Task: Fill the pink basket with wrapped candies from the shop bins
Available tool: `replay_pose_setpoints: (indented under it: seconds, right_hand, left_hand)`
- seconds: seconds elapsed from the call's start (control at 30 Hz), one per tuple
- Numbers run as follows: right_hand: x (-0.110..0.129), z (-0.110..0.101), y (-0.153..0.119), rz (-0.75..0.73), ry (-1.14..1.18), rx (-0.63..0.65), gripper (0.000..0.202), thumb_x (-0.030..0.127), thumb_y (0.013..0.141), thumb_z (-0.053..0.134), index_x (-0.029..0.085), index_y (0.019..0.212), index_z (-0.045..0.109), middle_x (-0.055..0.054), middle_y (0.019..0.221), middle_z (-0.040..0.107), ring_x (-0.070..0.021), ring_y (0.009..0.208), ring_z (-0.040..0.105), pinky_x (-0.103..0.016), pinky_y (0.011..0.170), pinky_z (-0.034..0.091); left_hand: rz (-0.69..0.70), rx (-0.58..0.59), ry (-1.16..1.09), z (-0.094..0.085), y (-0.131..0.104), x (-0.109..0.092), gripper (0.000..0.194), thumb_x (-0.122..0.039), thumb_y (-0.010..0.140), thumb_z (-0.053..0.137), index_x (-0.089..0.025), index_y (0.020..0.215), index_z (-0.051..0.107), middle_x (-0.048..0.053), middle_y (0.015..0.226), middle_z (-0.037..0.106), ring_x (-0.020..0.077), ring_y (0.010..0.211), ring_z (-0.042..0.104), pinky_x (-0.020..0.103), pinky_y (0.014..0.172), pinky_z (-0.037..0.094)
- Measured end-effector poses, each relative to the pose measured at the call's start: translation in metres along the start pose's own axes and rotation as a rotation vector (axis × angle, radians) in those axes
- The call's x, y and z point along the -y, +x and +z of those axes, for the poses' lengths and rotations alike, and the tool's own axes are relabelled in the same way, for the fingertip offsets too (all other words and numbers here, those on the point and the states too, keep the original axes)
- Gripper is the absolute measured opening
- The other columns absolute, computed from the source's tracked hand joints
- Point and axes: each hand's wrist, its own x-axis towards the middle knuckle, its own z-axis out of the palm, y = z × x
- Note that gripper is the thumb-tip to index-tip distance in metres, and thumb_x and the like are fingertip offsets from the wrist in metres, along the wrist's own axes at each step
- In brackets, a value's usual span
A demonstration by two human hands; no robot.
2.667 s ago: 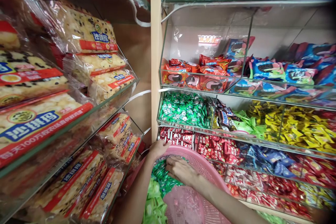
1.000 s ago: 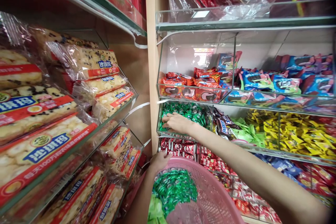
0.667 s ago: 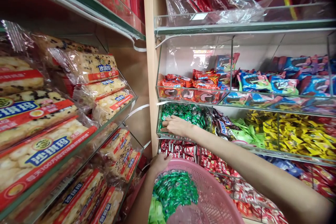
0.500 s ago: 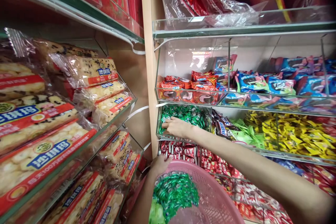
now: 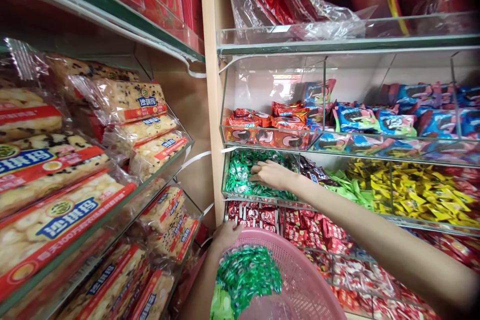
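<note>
A pink plastic basket (image 5: 300,265) stands low in the middle, holding many green-wrapped candies (image 5: 249,275) and some light green packets (image 5: 221,302). My left hand (image 5: 228,234) is closed on the basket's rim at its upper left. Over the clear bin of green candies (image 5: 240,170) is my right hand (image 5: 272,176), its fingers reaching left and down among the wrappers with gaps between them. No candy shows in its grasp; the palm side is hidden.
Packaged snack bars (image 5: 71,215) fill the left shelves. Red and blue cookie packets (image 5: 356,117) lie above the candy bin, yellow candies (image 5: 416,190) to its right, red packets (image 5: 307,227) below. A wooden post (image 5: 213,110) divides the shelves; a glass shelf edge (image 5: 337,46) runs above.
My right hand has moved right within the green candy bin, from its left end towards the middle. My left hand stays on the basket rim. The view has shifted slightly.
</note>
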Motion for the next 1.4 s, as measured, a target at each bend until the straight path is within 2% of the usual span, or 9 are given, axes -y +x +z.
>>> replay_pose_setpoints:
  seconds: [0.2, 0.4, 0.53, 0.67, 0.8, 0.9, 1.13, 1.27, 1.4]
  right_hand:
    - [0.000, 0.007, -0.002, 0.023, 0.029, 0.004, 0.042, 0.017, 0.080, 0.059, 0.024, 0.122, 0.057, -0.010, 0.113, 0.058, -0.0231, 0.099, 0.056, -0.031, 0.079, 0.043]
    - [0.002, 0.011, 0.000, 0.063, 0.073, -0.026, 0.034, 0.015, 0.089, 0.044, 0.020, 0.119, 0.059, -0.011, 0.105, 0.061, -0.0201, 0.094, 0.058, -0.029, 0.079, 0.044]
    - [-0.001, 0.014, 0.001, 0.080, 0.118, -0.072, 0.034, 0.017, 0.089, 0.045, 0.019, 0.122, 0.056, -0.010, 0.103, 0.063, -0.0219, 0.096, 0.059, -0.031, 0.079, 0.044]
    - [-0.004, 0.014, 0.002, 0.139, 0.241, -0.136, 0.033, 0.018, 0.088, 0.046, 0.017, 0.120, 0.054, -0.011, 0.105, 0.065, -0.0212, 0.096, 0.060, -0.029, 0.077, 0.043]
    - [-0.006, 0.013, 0.003, 0.207, 0.449, -0.191, 0.032, 0.024, 0.087, 0.047, 0.016, 0.117, 0.054, -0.008, 0.098, 0.067, -0.0179, 0.081, 0.062, -0.026, 0.070, 0.042]
    - [-0.007, 0.016, 0.005, 0.219, 0.559, -0.169, 0.031, 0.026, 0.084, 0.050, 0.015, 0.112, 0.058, -0.006, 0.090, 0.068, -0.0164, 0.075, 0.061, -0.025, 0.067, 0.042]
    - [0.002, 0.022, 0.006, 0.180, 0.433, -0.094, 0.038, 0.015, 0.080, 0.048, 0.016, 0.116, 0.060, -0.012, 0.113, 0.063, -0.0222, 0.098, 0.060, -0.029, 0.080, 0.044]
    - [0.009, 0.018, 0.004, 0.175, 0.344, -0.058, 0.038, 0.019, 0.083, 0.048, 0.013, 0.118, 0.058, -0.015, 0.110, 0.060, -0.0237, 0.094, 0.061, -0.031, 0.076, 0.045]
    - [0.011, 0.019, 0.004, 0.148, 0.319, -0.076, 0.034, 0.028, 0.085, 0.053, 0.015, 0.116, 0.058, -0.013, 0.106, 0.060, -0.0232, 0.094, 0.060, -0.030, 0.074, 0.044]
  left_hand:
    - [-0.005, -0.011, 0.000, 0.002, 0.001, 0.001, 0.045, -0.056, 0.082, 0.040, -0.017, 0.066, 0.056, -0.002, 0.059, 0.052, 0.0098, 0.056, 0.042, 0.021, 0.052, 0.022]
    - [-0.004, -0.020, -0.013, 0.006, 0.004, 0.004, 0.045, -0.056, 0.082, 0.041, -0.017, 0.065, 0.055, -0.002, 0.058, 0.051, 0.0099, 0.055, 0.042, 0.021, 0.051, 0.022]
    - [-0.005, -0.025, -0.011, 0.004, 0.003, 0.003, 0.044, -0.055, 0.081, 0.041, -0.018, 0.064, 0.055, -0.003, 0.057, 0.050, 0.0096, 0.054, 0.040, 0.021, 0.050, 0.021]
    - [-0.008, -0.017, -0.012, 0.003, 0.001, 0.001, 0.044, -0.056, 0.081, 0.040, -0.018, 0.065, 0.056, -0.002, 0.057, 0.050, 0.0099, 0.054, 0.042, 0.021, 0.051, 0.022]
    - [0.002, -0.020, -0.008, 0.002, 0.000, 0.001, 0.045, -0.056, 0.081, 0.040, -0.017, 0.064, 0.055, -0.003, 0.056, 0.048, 0.0093, 0.053, 0.039, 0.022, 0.050, 0.021]
    - [0.012, -0.024, -0.001, 0.002, 0.000, 0.001, 0.046, -0.056, 0.082, 0.039, -0.017, 0.064, 0.055, -0.002, 0.056, 0.047, 0.0090, 0.052, 0.038, 0.022, 0.050, 0.020]
    - [0.011, -0.017, 0.000, 0.003, 0.001, 0.002, 0.044, -0.055, 0.082, 0.040, -0.017, 0.065, 0.056, -0.002, 0.057, 0.049, 0.0098, 0.054, 0.041, 0.022, 0.051, 0.022]
    - [0.017, -0.019, -0.002, 0.005, 0.002, 0.004, 0.045, -0.055, 0.082, 0.039, -0.017, 0.065, 0.056, -0.002, 0.058, 0.050, 0.0096, 0.054, 0.041, 0.021, 0.051, 0.021]
    - [0.022, -0.028, 0.007, 0.005, 0.002, 0.004, 0.044, -0.054, 0.082, 0.039, -0.017, 0.065, 0.055, -0.002, 0.058, 0.050, 0.0095, 0.054, 0.040, 0.021, 0.051, 0.020]
